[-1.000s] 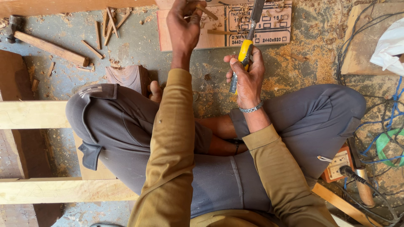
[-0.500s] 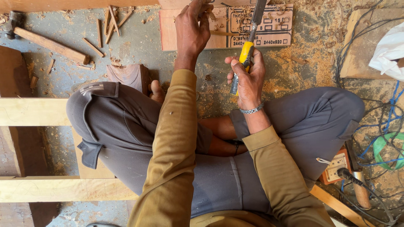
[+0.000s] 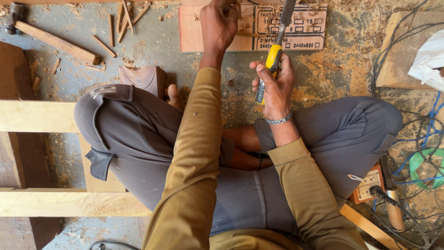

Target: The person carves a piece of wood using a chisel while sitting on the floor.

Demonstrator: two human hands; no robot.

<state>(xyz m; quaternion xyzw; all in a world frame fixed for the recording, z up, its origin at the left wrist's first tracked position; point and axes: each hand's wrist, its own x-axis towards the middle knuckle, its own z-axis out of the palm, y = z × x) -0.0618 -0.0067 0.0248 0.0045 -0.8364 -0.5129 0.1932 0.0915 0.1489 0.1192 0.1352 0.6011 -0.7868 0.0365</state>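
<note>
A: Between the earlier frames and this one, the left hand (image 3: 218,25) had shifted slightly toward one o'clock, ending nearer the chisel blade; the right hand (image 3: 275,83) had held its station.

B: State of the left fingers?

A: Curled closed at the top edge of view, at twelve o'clock from the person's lap. What they gripped could not be determined; the fist ran out of frame. It rested on or just above the plywood board (image 3: 194,34).

B: And the right?

A: The right fingers were wrapped closed around the chisel (image 3: 273,62), on its yellow-and-grey handle. The blade pointed toward twelve o'clock, angled onto the board's printed label. The low grip on the handle appeared to leave the blade end free for guidance by the other hand, as a judgement only.

B: Location of the workpiece?

A: The board lay flat on the floor (image 3: 152,44), directly ahead of the crossed legs, within reach of both arms. Sawdust (image 3: 323,78) lay at two o'clock from the right hand.

B: Surroundings?

A: Wood offcuts (image 3: 60,42) at ten o'clock, pale timber rails (image 3: 37,115) at nine o'clock, tangled cables (image 3: 421,139) and a socket block (image 3: 370,183) at four o'clock.
</note>
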